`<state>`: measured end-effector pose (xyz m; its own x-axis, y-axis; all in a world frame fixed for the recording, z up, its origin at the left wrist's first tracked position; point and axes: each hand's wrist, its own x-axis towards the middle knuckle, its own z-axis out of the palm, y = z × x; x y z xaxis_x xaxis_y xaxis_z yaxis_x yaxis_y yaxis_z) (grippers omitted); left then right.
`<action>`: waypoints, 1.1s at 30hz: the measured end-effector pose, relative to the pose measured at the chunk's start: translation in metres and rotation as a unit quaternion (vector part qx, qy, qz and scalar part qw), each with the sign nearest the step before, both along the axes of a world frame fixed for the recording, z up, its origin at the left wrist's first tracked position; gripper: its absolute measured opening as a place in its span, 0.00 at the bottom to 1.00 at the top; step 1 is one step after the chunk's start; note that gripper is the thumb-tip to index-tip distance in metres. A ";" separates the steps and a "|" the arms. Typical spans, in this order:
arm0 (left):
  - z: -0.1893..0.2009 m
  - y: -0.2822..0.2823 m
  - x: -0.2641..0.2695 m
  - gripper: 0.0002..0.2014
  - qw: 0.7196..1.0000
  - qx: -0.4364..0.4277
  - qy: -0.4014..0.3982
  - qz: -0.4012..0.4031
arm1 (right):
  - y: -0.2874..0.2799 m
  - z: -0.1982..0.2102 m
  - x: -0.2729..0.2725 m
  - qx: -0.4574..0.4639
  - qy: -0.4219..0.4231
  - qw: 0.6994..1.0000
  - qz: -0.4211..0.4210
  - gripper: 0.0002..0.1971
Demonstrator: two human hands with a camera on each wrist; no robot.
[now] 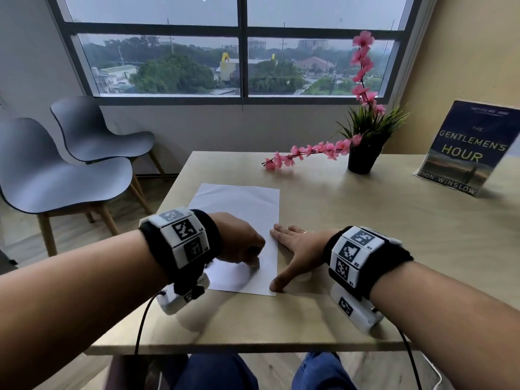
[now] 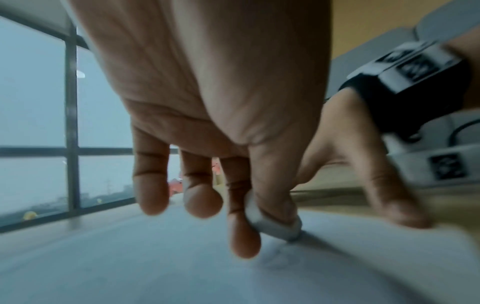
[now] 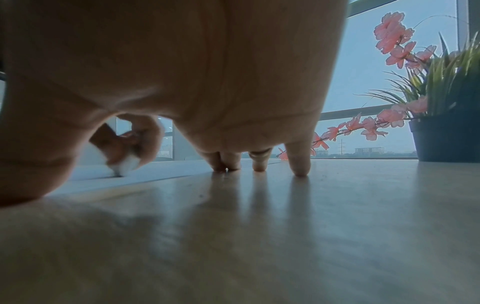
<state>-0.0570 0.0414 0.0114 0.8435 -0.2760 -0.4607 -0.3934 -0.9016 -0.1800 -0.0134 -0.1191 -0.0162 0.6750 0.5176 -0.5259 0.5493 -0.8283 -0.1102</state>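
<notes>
- Eraser (image 2: 272, 224): small white block, pinched betw. thumb and index of L hand (image 1: 242, 243). Lower corner touches paper (image 1: 239, 209).
- L hand: fingers curled downward, thumb + index tight round eraser. Other fingers (image 2: 202, 203) loosely curled, holding nothing, tips just above sheet. L wrist view blurred, so whether index tip also touches sheet: cannot tell.
- Eraser position: on near half of sheet, toward its right edge, just left of R hand (image 1: 298, 249). Head view shows only a pale tip under L knuckles.
- R hand: fingers straight and spread, gripping nothing. Thumb tip presses paper's near right corner, index tip sits at paper's right edge. Remaining fingertips (image 3: 298, 166) rest on bare desk (image 1: 351, 220). Palm arched up off desk (R wrist view).
- Paper: single white sheet, lying flat, long side running away from person. On left half of desk, far left corner close to desk's left edge, near edge short of desk's near edge. Faint creases in far part.
- Plant pot (image 1: 363, 160): black, w/ grass + pink blossom sprays, toward far edge, right of centre. One spray droops to desk surface, pointing toward paper's far right corner but apart from it.
- Book (image 1: 467, 147): stood upright, cover facing person, near far right corner.
- Chairs (image 1: 64, 170): two, grey, on floor beyond left edge.
- Window (image 1: 242, 52): behind far edge.
</notes>
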 end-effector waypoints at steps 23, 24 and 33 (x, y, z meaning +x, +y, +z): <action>-0.009 0.017 0.009 0.13 0.997 -0.037 -0.050 0.052 | 0.008 0.004 -0.005 0.044 0.008 0.999 0.022 0.57; -0.009 0.016 0.009 0.13 0.997 -0.039 -0.050 0.051 | 0.009 0.002 -0.005 0.040 0.003 0.999 0.031 0.57; 0.001 0.012 0.014 0.14 0.997 -0.040 -0.048 0.050 | 0.008 -0.002 -0.002 -0.005 -0.015 0.998 0.067 0.58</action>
<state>-0.0427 0.0533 0.0128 0.9082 -0.2206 -0.3556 -0.2844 -0.9487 -0.1379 -0.0155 -0.1112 -0.0178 0.6161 0.5983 -0.5123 0.6575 -0.7488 -0.0837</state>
